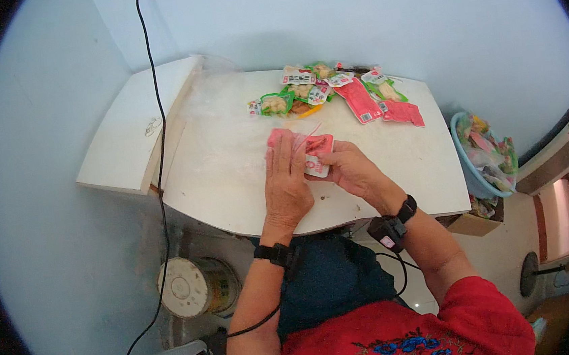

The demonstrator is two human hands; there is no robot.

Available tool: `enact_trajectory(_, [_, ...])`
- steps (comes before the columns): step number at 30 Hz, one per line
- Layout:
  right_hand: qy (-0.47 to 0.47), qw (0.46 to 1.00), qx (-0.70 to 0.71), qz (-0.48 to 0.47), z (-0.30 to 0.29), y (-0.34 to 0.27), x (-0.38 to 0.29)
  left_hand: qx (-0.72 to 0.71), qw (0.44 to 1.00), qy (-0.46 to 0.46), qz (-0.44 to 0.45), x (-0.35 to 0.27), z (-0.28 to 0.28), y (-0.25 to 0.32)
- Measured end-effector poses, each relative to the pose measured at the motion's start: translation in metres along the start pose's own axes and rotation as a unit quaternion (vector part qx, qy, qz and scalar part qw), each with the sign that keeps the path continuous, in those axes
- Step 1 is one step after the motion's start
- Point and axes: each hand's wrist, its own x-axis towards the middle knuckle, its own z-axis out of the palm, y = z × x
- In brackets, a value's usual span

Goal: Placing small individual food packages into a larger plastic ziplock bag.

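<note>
My right hand (357, 171) grips a small red and white food packet (318, 146) by its lower right edge, thumb on top. My left hand (287, 182) lies flat, palm down, with its fingers over a pink packet or wrap (276, 137) beside it; whether the fingers pinch it is hidden. Thin clear plastic shows between the two hands. Beyond them on the white table lies a loose group of sealed snack packets: green-edged ones (274, 104) with pale pieces inside, a long pink packet (359, 101) and a shorter pink packet (403, 111).
A clear plastic bag (216, 92) lies at the table's (204, 184) back left, beside a slanted white board (132, 125). A black cable (158, 138) hangs at the left. A blue basin (471, 168) of packets stands at the right, above a cardboard box (476, 224). A round tin (185, 287) stands lower left.
</note>
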Motion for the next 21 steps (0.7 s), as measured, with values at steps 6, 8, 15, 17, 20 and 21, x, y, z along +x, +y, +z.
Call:
enact_trajectory(6, [-0.067, 0.989, 0.118, 0.061, 0.007, 0.025, 0.037, -0.038, 0.999, -0.022, 0.027, 0.002, -0.003, 0.002])
enact_trajectory(8, [-0.093, 0.971, 0.196, 0.102, 0.008, 0.035, 0.048, -0.046, 0.998, -0.024, 0.025, 0.003, -0.005, 0.005])
enact_trajectory(15, [-0.034, 0.999, 0.016, 0.010, 0.008, 0.047, 0.054, -0.057, 0.998, -0.020, 0.027, 0.003, -0.006, 0.002])
enact_trajectory(17, [0.018, 0.999, -0.039, -0.002, 0.012, 0.048, 0.052, -0.058, 0.998, -0.019, 0.024, 0.001, -0.006, 0.001])
enact_trajectory(20, [0.002, 0.975, -0.201, -0.096, 0.006, 0.052, 0.054, -0.073, 0.997, -0.020, 0.022, 0.003, -0.008, 0.003])
enact_trajectory(21, [0.004, 0.975, -0.202, -0.097, 0.004, 0.053, 0.056, -0.086, 0.996, -0.021, 0.021, 0.004, -0.008, 0.004])
